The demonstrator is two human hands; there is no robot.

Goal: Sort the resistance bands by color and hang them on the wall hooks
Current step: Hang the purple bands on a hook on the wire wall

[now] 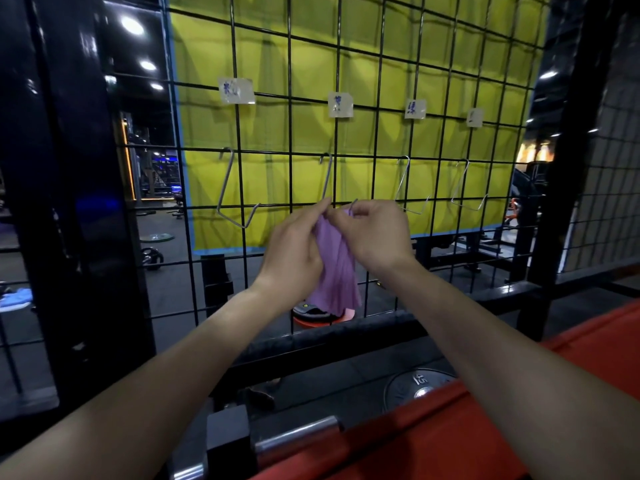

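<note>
Both hands met at the frame's centre, the left hand [294,247] and right hand [375,233] each pinching the top edge of the purple band [336,271]. It hung at the second hook [327,178], at six o'clock from the second label [340,105] on the wire grid [381,64].

Both hands pinch the top of a purple stretchy resistance band [334,265] — left hand [294,249] and right hand [375,233] close together — at the second bent metal wire hook [327,178] on the black wire grid panel [381,64], backed by yellow-green cloth [263,57]
</note>
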